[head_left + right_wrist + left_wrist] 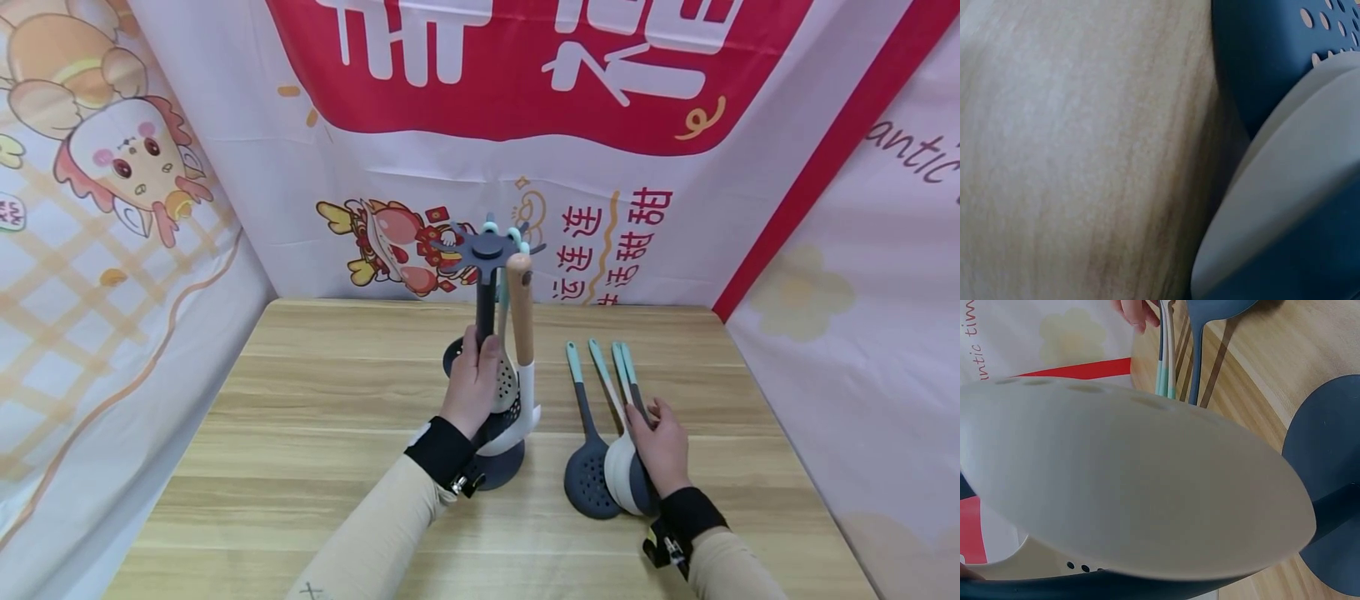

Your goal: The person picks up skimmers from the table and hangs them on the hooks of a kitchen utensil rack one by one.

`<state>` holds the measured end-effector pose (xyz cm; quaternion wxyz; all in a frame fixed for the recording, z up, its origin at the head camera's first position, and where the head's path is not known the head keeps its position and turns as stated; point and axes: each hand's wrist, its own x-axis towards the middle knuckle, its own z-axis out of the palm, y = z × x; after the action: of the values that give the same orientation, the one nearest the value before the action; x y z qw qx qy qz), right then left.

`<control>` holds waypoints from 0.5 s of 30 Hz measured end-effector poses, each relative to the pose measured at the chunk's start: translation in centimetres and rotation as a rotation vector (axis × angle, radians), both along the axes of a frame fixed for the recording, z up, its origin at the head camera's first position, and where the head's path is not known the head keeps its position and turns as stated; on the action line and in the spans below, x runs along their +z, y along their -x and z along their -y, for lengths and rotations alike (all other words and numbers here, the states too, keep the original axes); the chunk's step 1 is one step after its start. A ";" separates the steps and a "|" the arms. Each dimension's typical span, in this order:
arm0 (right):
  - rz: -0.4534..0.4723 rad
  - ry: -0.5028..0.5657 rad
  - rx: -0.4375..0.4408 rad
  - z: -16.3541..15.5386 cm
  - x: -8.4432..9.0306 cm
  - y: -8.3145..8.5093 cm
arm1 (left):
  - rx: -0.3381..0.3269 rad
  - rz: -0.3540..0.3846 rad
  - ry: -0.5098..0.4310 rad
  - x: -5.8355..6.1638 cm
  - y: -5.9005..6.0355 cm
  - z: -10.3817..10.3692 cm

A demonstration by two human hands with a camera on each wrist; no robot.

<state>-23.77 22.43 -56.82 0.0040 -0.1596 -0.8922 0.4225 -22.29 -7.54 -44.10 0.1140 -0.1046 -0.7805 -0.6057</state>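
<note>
Rack pole [485, 312] sits in my left hand [471, 385], grip wrapped round it to steady the stand. My right hand [662, 446] rests on the utensils [600, 433] lying on the surface [315, 417], fingers curled over their handles.

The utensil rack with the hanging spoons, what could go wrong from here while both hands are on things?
1. The left hand grips only the rack's pole; the utensil rack looks top-heavy with the wooden-handled utensil hanging off one side, so it might tip or swing.
2. The right hand rests on several overlapping utensils on the table; lifting one may drag the dark slotted spoon or its neighbours along.
</note>
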 end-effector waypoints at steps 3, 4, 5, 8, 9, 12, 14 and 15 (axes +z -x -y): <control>0.011 -0.005 -0.002 -0.1 0.0 0.1 | 0.002 0.000 0.004 0.0 0.0 0.0; 0.014 -0.006 -0.001 -0.1 0.0 0.2 | 0.002 -0.001 0.005 0.0 0.0 0.0; 0.017 -0.006 0.000 -0.1 0.0 0.2 | 0.002 -0.002 0.006 0.0 0.0 0.0; 0.020 -0.003 0.008 -0.2 0.0 0.3 | 0.004 -0.005 0.008 0.0 0.0 0.0; 0.021 0.000 0.008 -0.3 0.0 0.3 | 0.005 -0.006 0.008 0.1 0.0 0.0; 0.024 -0.001 0.000 -0.3 -0.1 0.4 | 0.006 -0.008 0.010 0.1 -0.1 0.0; 0.031 -0.008 -0.008 -0.3 0.0 0.4 | 0.006 -0.010 0.010 0.2 -0.1 0.0; 0.034 -0.014 -0.010 -0.2 0.0 0.4 | 0.006 -0.011 0.010 0.2 -0.1 0.0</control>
<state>-24.13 22.65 -56.79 -0.0081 -0.1715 -0.8942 0.4135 -22.16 -7.55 -43.94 0.1195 -0.1060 -0.7832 -0.6009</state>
